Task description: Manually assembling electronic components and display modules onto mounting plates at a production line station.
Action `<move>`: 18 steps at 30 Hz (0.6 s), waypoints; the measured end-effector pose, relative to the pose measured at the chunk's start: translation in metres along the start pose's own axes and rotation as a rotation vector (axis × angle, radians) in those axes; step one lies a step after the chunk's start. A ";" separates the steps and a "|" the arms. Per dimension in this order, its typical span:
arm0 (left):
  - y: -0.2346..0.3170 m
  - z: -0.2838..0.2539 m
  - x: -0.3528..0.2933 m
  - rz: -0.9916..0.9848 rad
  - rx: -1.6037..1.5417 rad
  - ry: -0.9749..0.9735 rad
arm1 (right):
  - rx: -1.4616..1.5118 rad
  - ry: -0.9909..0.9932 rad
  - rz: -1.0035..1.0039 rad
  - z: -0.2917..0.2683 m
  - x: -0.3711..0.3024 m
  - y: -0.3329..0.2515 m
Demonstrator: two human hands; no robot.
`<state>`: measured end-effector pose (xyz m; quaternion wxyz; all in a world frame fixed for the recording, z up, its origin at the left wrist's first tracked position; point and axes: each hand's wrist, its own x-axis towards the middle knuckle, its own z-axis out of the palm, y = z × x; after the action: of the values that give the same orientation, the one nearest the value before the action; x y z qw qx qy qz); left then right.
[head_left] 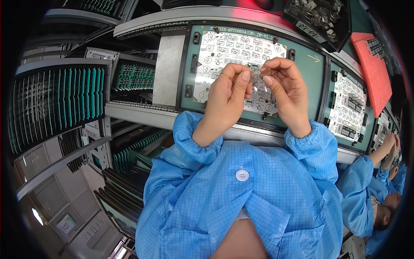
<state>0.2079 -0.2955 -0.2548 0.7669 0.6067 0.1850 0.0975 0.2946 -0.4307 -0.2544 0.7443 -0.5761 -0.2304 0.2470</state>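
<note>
Right hand (286, 88) grasps small silvery thin-leaded components (268, 72) above middle of white rectangular circuit board (207, 78), set in flat green fixture plate (308, 86). Left hand (228, 93), thumb against forefinger, meets them; cannot tell whether it grips one. Black plastic parts bin (314, 20) beyond plate's far right corner. Best: tease pieces apart gently, leads kept straight.

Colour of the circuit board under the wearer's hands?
White circuit board with dark printed markings; shows best in the head view.
</note>
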 end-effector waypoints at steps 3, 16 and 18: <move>0.001 -0.001 0.000 -0.062 -0.019 -0.017 | -0.068 -0.005 -0.050 0.003 -0.002 0.003; 0.004 0.003 0.003 -0.062 -0.140 0.039 | -0.290 -0.071 -0.166 0.003 -0.003 0.006; 0.006 0.005 -0.001 0.012 -0.087 0.018 | -0.184 -0.020 -0.125 0.005 -0.004 0.005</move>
<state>0.2094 -0.2985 -0.2475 0.7904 0.5728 0.1840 0.1154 0.2881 -0.4282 -0.2580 0.6999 -0.6241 -0.2950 0.1834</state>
